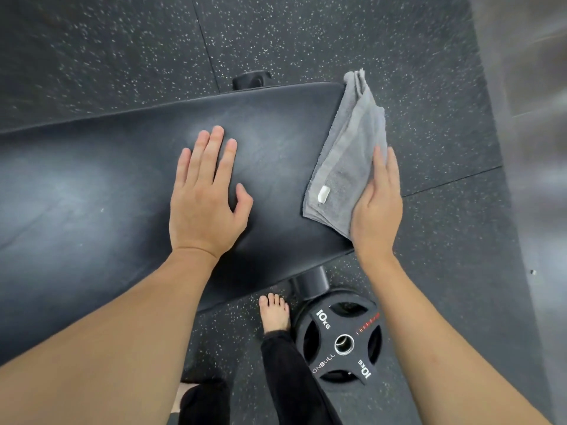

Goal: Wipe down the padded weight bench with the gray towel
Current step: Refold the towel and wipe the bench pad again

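The black padded weight bench [92,185] runs across the view from the left to its right end. A folded gray towel [346,154] with a small white tag lies over that right end, partly hanging off the edge. My right hand [376,207] rests on the towel's right side, fingers together, pressing or gripping its edge. My left hand [208,194] lies flat on the pad with fingers spread, a hand's width left of the towel, holding nothing.
A black 10 kg weight plate [340,338] lies on the speckled rubber floor [306,35] near my bare foot [274,314]. The bench's foot [310,282] sticks out beside the plate. A blurred grey wall or post [530,118] stands at the right.
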